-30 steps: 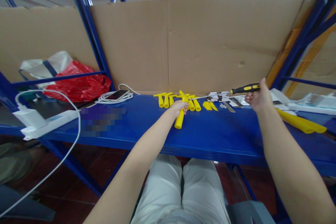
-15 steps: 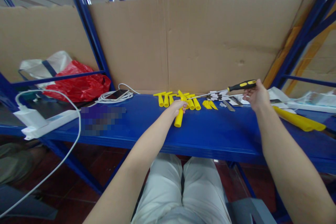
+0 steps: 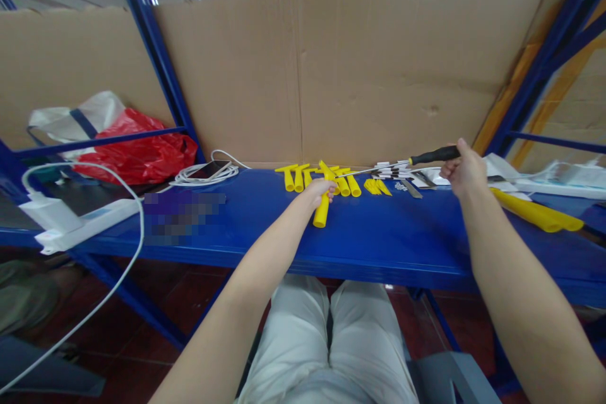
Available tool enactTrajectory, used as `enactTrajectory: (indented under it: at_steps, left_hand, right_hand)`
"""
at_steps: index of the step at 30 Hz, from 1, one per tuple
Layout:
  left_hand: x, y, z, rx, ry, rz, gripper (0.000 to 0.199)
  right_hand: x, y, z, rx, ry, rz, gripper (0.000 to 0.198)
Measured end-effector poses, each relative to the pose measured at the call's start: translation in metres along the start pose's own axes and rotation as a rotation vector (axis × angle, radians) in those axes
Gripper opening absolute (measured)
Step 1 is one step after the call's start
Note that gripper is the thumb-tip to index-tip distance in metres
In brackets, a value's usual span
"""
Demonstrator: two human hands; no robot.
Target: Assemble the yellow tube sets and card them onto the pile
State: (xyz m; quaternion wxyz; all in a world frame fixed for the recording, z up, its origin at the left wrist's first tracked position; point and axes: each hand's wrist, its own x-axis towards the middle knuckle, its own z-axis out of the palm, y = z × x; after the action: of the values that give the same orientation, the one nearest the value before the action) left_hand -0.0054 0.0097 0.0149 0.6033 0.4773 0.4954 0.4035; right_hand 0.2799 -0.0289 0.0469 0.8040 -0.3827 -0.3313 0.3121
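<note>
My left hand (image 3: pixel 322 189) is wrapped round a yellow T-shaped plastic handle (image 3: pixel 320 213), its round end pointing down towards me. With the fingers at the end of its grip, my right hand (image 3: pixel 464 169) holds a long screwdriver (image 3: pixel 434 155) with a black handle. The thin shaft runs left, and its tip meets the yellow handle just above my left fingers; whether it sits in a screw I cannot see. Behind lie several more yellow T-shaped handles (image 3: pixel 289 179). Right of them are small yellow pointed pieces (image 3: pixel 377 187) and a flat metal blade (image 3: pixel 411 189).
Black-and-white small parts (image 3: pixel 392 170) lie against the cardboard wall (image 3: pixel 369 76). Larger yellow tubes (image 3: pixel 534 211) rest to the right of my right arm. At left are a white power strip (image 3: pixel 88 225), a coiled white cable (image 3: pixel 204 175) and a red bag (image 3: pixel 142 148) on the blue bench (image 3: pixel 379 233).
The screwdriver's grip has turned: its yellow patches, visible before, are now out of sight. Both hands keep nearly the same place, and the view has shifted slightly.
</note>
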Motion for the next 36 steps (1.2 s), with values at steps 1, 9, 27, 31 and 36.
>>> enactTrajectory:
  at_steps: [1,9,27,31,36]
  left_hand:
    - [0.0,0.0,0.0,0.002,-0.001,0.0,0.027]
    - [-0.001,0.001,0.0,0.001,0.0,0.014,0.029]
    - [-0.002,0.0,0.0,-0.024,0.011,0.024,0.027]
    - [-0.002,0.0,0.0,-0.024,0.015,0.021,0.027]
    - [-0.004,0.001,0.0,-0.002,0.018,0.021,0.026]
  right_hand:
    - [0.0,0.0,0.0,-0.014,0.006,-0.006,0.024]
    - [-0.004,-0.009,0.004,0.067,0.047,0.12,0.034]
    - [-0.002,-0.009,0.001,0.048,0.045,0.108,0.03]
    - [0.0,-0.006,-0.002,0.014,0.003,0.065,0.03]
    - [0.001,-0.004,-0.005,-0.003,-0.025,0.02,0.027]
